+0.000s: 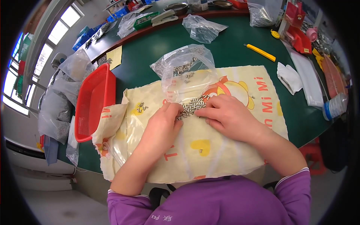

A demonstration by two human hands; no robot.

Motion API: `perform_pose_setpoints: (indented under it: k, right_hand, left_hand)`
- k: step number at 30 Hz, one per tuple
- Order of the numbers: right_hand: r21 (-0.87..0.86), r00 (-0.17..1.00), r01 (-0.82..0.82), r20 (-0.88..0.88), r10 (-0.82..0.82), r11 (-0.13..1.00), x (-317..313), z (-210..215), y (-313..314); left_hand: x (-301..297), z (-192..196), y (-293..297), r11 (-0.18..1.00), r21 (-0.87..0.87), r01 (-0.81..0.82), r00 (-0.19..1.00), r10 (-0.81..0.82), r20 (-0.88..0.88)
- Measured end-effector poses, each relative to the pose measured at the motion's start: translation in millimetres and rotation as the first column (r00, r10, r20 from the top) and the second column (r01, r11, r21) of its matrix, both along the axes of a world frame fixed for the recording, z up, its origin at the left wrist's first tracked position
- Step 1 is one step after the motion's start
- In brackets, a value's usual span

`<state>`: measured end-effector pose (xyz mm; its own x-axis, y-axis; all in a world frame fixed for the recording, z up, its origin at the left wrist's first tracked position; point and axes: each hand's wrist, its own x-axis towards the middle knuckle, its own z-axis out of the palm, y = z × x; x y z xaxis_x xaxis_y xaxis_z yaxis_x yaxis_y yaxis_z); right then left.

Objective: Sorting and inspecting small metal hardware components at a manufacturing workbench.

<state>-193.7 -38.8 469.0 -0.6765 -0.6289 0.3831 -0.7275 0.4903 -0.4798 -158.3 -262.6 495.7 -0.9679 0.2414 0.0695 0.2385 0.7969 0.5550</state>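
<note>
A pile of small silvery metal cylinders [193,106] lies on a cream printed cloth [240,157], between my two hands. My left hand [163,122] touches the pile's left edge, its fingers bent and close together. From the right, my right hand [225,115] reaches to the pile with curled fingers, the fingertips and thumb near its front edge. Whatever either hand pinches is too small to make out. Just beyond the pile, a clear plastic bag [189,84] lies with its mouth toward me and more cylinders inside. A few loose cylinders [141,107] sit left of my left hand.
A red plastic basket [84,112] stands on the left, beside several filled clear bags [56,107]. On the green table [157,39] are a yellow cutter knife [260,52], another clear bag [204,28] and a white cloth [289,77]. A plastic bottle [335,107] is at the right.
</note>
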Motion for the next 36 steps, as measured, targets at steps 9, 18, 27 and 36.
perform_pose_setpoints:
  k: [9,18,27,36]
  right_hand:
    - [-0.016,0.999,0.022,0.046,-0.021,1.0,-5,-3,7]
    - [-0.035,0.999,-0.027,0.03,0.028,0.999,-2,-2,4]
    - [-0.018,0.996,-0.071,0.055,0.072,0.997,-3,2,11]
    - [-0.025,0.992,-0.119,0.039,0.12,0.993,-3,-1,8]
  left_hand:
    - [-2,-26,21,0.933,0.282,0.223,0.974,-0.2,-0.107]
    - [1,-16,20,0.961,0.249,0.118,0.987,-0.141,0.073]
    - [4,-20,22,0.959,0.21,0.191,0.981,-0.194,-0.006]
    - [5,-20,21,0.965,0.193,0.175,0.984,-0.174,-0.02]
